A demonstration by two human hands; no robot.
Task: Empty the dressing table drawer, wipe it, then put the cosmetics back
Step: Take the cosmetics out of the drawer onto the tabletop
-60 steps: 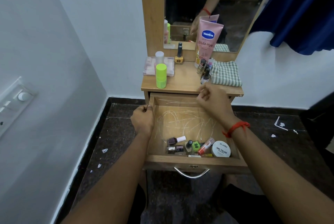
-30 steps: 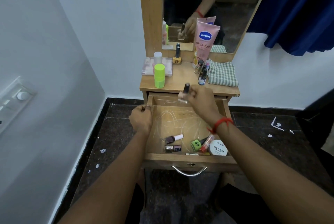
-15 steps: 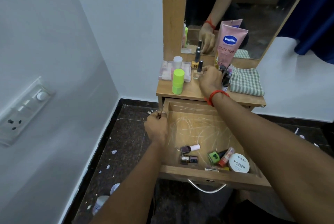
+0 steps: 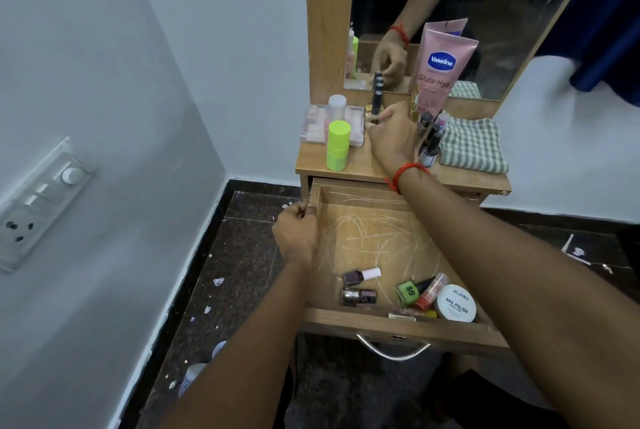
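The wooden drawer (image 4: 398, 328) is pulled out. Near its front lie a white-capped nail polish (image 4: 360, 276), a dark glitter bottle (image 4: 358, 297), a green bottle (image 4: 408, 291), a red tube (image 4: 431, 291) and a white nail-polish jar (image 4: 455, 304). My left hand (image 4: 298, 231) grips the drawer's left wall. On the tabletop (image 4: 360, 165), my right hand (image 4: 391, 134) has its fingers pinched on a small dark-capped bottle (image 4: 374, 122), mostly hidden. It is beside a black-capped yellow bottle (image 4: 376, 94) and a clear box (image 4: 317, 125).
The tabletop also holds a lime green cylinder (image 4: 337, 146), a pink Vaseline tube (image 4: 440, 72), a few small bottles (image 4: 431, 148) and a checked cloth (image 4: 472, 146). A mirror (image 4: 502, 13) stands behind. A switch panel (image 4: 38, 203) is on the left wall. Bits of debris dot the dark floor (image 4: 214, 290).
My right hand lifted a small black-capped bottle out of the drawer and carried it up to the back of the tabletop. My left hand stayed on the drawer's side.
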